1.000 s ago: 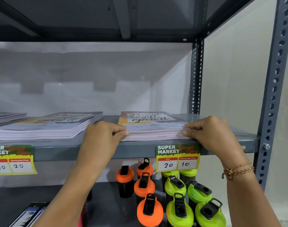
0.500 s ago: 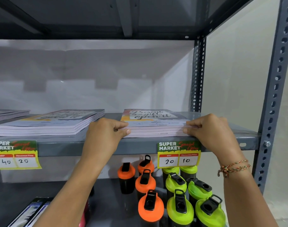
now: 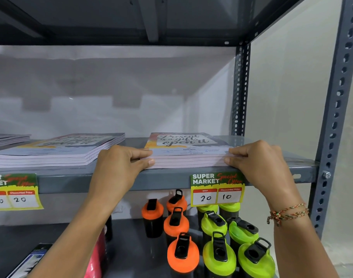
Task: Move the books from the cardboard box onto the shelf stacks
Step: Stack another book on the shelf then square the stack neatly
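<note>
A stack of thin books (image 3: pixel 188 153) with a "Present is a gift, open it" cover lies at the right end of the grey metal shelf (image 3: pixel 171 177). My left hand (image 3: pixel 119 165) grips the stack's left front corner, fingers on top and thumb at the edge. Its right front corner is pinched the same way by my right hand (image 3: pixel 258 163). A second stack of the same books (image 3: pixel 59 151) lies to the left on the shelf. A third stack (image 3: pixel 9 138) shows at the far left edge. The cardboard box is out of view.
Price tags hang from the shelf lip: "20 / 10" (image 3: pixel 216 189) under the held stack, "40 / 20" (image 3: pixel 13 192) at left. Orange-lidded (image 3: pixel 176 221) and green-lidded shaker bottles (image 3: pixel 230 237) crowd the lower shelf. Slotted uprights (image 3: pixel 334 117) frame the right side.
Both hands stay on the corners of the right stack. The stack has shifted only slightly on the shelf, and the camera has tilted a little.
</note>
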### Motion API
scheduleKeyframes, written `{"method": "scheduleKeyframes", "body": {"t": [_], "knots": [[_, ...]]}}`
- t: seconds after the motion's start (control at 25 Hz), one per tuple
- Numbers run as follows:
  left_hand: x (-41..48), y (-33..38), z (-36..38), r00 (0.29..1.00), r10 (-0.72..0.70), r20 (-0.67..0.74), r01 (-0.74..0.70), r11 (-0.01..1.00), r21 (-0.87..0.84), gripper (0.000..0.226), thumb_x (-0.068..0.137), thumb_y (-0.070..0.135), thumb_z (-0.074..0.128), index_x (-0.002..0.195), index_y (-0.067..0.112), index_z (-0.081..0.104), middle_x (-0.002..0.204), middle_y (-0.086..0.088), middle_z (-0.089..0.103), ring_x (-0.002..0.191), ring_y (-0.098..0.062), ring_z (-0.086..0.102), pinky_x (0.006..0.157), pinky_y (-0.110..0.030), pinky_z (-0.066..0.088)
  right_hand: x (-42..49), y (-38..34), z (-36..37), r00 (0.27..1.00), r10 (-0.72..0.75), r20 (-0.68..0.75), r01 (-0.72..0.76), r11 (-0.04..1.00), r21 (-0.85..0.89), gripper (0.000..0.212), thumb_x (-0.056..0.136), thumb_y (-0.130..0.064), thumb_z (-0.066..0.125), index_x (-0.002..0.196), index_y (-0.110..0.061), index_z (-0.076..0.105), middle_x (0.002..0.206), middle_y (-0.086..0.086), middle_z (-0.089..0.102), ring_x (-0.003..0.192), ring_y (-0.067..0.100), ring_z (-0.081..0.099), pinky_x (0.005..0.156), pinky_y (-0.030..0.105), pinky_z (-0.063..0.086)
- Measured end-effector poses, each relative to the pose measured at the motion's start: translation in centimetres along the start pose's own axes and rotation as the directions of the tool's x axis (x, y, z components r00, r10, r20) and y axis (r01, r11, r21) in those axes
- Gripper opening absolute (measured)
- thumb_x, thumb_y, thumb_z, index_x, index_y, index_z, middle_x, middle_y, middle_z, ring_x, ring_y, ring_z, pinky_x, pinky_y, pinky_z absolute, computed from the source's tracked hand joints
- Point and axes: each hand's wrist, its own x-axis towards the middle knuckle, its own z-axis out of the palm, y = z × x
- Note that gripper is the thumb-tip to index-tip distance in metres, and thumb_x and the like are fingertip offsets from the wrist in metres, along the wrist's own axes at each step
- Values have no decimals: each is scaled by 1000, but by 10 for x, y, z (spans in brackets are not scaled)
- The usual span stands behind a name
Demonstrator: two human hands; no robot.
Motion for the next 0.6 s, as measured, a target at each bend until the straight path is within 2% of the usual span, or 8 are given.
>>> {"method": "scheduleKeyframes", "body": {"t": [0.2,0.36,0.48,0.6], "knots": [[1,-4,1,1000,22,0,-22,999,-23,24,79,24,72,102,18,74,110,5,73,95,6,50,72,3,32,-4,-4,-2,1000,0,-24,0,1000,-14,31,81,-23,71,110,-13,70,112,12,71,109,31,59,90,36,49],[-3,-6,2,1000,12,-27,-13,999,-30,23,78,24,73,101,19,75,108,7,74,91,9,50,67,19,26,-8,-3,-2,999,-8,-34,8,1000,-7,29,81,-22,71,109,-13,71,111,11,72,105,30,62,91,38,52],[-4,-6,2,999,4,-33,-5,999,-33,24,78,24,73,102,20,74,109,7,73,89,9,50,64,21,23,-10,-3,-2,998,-28,-57,28,1000,-8,28,82,-21,70,109,-13,70,111,10,72,103,30,63,90,35,52],[-5,-4,2,1000,4,-21,-5,999,-39,25,78,24,73,102,19,74,108,8,73,77,18,47,63,21,23,-9,-2,-1,998,-42,-53,42,999,-16,25,86,-21,66,109,-13,70,111,11,72,100,32,64,87,35,52]]}}
